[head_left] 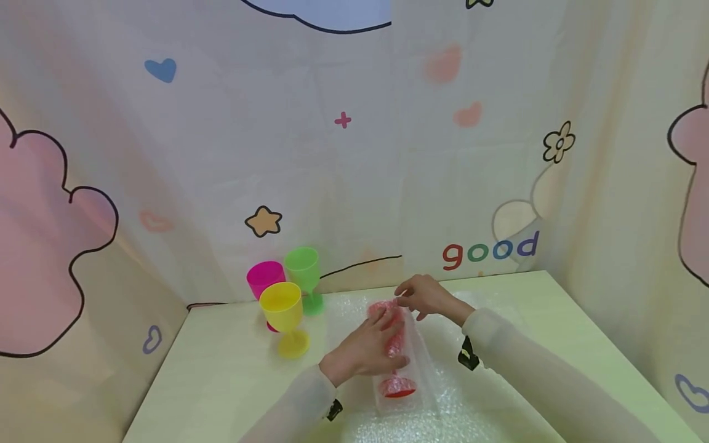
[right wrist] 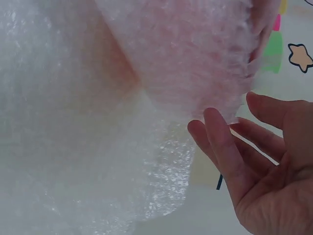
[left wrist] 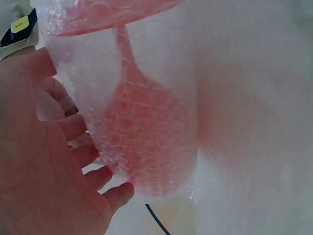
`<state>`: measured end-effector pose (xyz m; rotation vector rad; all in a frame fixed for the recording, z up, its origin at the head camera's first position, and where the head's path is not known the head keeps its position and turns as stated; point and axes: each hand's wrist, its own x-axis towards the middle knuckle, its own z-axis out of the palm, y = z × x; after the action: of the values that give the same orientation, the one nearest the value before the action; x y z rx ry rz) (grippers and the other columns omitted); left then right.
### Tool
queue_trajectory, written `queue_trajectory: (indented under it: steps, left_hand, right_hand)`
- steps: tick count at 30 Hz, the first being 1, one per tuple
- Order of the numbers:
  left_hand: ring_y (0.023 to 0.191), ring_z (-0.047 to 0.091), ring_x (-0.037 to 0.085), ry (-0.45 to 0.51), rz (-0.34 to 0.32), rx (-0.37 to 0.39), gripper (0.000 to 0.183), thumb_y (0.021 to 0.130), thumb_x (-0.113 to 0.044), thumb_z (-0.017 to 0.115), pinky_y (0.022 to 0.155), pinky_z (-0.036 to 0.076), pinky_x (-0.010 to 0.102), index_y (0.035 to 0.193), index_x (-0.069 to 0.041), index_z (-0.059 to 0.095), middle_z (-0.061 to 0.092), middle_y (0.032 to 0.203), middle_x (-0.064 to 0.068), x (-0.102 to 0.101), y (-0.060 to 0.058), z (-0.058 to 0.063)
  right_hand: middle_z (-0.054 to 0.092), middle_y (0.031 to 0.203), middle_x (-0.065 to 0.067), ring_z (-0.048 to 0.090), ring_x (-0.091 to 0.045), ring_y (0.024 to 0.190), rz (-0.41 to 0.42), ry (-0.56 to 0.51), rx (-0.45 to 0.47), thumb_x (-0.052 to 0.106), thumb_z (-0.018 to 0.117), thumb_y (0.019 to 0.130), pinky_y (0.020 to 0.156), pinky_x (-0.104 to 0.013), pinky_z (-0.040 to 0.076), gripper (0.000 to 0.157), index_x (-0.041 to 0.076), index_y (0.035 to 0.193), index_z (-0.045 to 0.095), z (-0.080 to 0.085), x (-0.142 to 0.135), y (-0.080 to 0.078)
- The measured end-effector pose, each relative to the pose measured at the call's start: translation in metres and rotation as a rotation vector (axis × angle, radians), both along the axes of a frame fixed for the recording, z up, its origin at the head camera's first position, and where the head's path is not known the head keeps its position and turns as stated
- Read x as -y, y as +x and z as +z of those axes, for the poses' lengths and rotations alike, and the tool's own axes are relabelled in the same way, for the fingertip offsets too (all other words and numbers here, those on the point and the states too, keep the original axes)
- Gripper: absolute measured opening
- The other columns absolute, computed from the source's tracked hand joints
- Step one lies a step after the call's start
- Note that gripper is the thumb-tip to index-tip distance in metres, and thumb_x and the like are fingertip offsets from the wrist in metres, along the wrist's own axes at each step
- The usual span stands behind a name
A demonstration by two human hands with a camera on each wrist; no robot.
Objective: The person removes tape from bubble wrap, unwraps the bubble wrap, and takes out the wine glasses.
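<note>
A red goblet (head_left: 397, 387) lies on its side inside bubble wrap, its foot toward me. In the left wrist view the goblet (left wrist: 146, 122) shows pink through the bubbles. My left hand (head_left: 368, 347) rests over the wrapped stem and bowl with spread fingers; in its wrist view the left hand (left wrist: 58, 152) touches the wrap's side. At the bowl's far end, my right hand (head_left: 429, 296) has lightly bent fingers at the wrap. In the right wrist view the right hand (right wrist: 264, 161) keeps its thumb apart from its fingertips, which touch the wrap's edge.
More of the bubble wrap sheet (head_left: 460, 394) spreads to the right and front on the pale table (head_left: 216, 369). Yellow (head_left: 281, 311), green (head_left: 303, 267) and magenta (head_left: 264, 277) goblets stand upright at the left. A printed curtain (head_left: 354, 166) hangs behind.
</note>
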<state>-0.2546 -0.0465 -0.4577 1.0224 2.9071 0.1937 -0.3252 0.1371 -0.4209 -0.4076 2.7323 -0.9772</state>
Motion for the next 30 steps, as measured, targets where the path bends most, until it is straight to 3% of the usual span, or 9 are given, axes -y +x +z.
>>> queue_trajectory:
  steps: [7, 19, 27, 30]
  left_hand:
    - [0.147, 0.011, 0.025, 0.016, -0.023, -0.009, 0.074, 0.086, -0.058, 0.049, 0.117, 0.023, 0.040, 0.147, -0.020, 0.029, 0.014, 0.158, 0.002, 0.001, -0.001, -0.005]
    - [0.147, 0.010, 0.024, 0.038, -0.011, 0.026, 0.077, 0.085, -0.058, 0.051, 0.114, 0.030, 0.041, 0.148, -0.022, 0.027, 0.012, 0.159, 0.002, 0.007, 0.000, -0.006]
    - [0.147, 0.009, 0.023, 0.071, -0.015, 0.030, 0.077, 0.085, -0.057, 0.052, 0.114, 0.030, 0.040, 0.148, -0.021, 0.026, 0.012, 0.159, 0.000, 0.017, 0.001, -0.008]
    - [0.147, 0.009, 0.023, 0.084, -0.027, 0.024, 0.077, 0.086, -0.057, 0.051, 0.114, 0.030, 0.040, 0.149, -0.021, 0.024, 0.012, 0.159, 0.001, 0.019, 0.001, -0.009]
  right_hand:
    - [0.070, 0.087, -0.008, 0.064, -0.015, 0.066, -0.028, 0.046, -0.059, 0.016, 0.063, 0.088, 0.050, -0.026, 0.055, 0.014, 0.007, 0.093, 0.072, -0.013, -0.009, -0.008]
    - [0.069, 0.081, -0.009, 0.066, -0.016, 0.062, -0.061, 0.003, -0.012, 0.014, 0.062, 0.088, 0.051, -0.027, 0.055, 0.016, 0.002, 0.094, 0.071, -0.027, -0.029, -0.016]
    - [0.063, 0.069, -0.007, 0.059, -0.011, 0.050, -0.083, 0.079, -0.011, 0.014, 0.061, 0.089, 0.049, -0.023, 0.053, 0.016, 0.002, 0.092, 0.070, -0.040, -0.039, -0.019]
    - [0.065, 0.074, -0.008, 0.059, -0.012, 0.052, -0.066, 0.068, -0.019, 0.013, 0.059, 0.089, 0.049, -0.024, 0.053, 0.015, 0.003, 0.095, 0.068, -0.041, -0.039, -0.019]
